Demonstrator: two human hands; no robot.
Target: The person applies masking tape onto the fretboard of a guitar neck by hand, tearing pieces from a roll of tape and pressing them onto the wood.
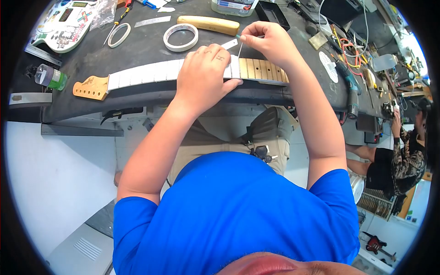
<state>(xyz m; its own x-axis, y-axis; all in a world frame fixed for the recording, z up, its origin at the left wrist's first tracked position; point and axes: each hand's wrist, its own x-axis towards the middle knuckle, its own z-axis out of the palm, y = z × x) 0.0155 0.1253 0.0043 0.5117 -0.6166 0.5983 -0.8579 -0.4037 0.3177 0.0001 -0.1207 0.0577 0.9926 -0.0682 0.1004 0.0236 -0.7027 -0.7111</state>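
Note:
A guitar neck (151,71) lies along the front edge of the bench, its wooden headstock (94,88) to the left. White tape covers most of the fretboard between the frets, while the right end (261,69) shows bare wood with dark dots. My left hand (201,75) holds the neck near the edge of the taped part, fingers over the top and thumb along the near side. Just above that edge, my right hand (268,41) pinches a thin pale strip (240,49) reaching down to the fretboard; its exact kind is unclear.
Two tape rolls (181,49) (120,35), a wooden handle (208,24) and a steel ruler (152,21) lie behind the neck. A white guitar body (64,23) and green bottle (51,77) stand left. Tools and cables (350,52) crowd the right, where another person (405,151) works.

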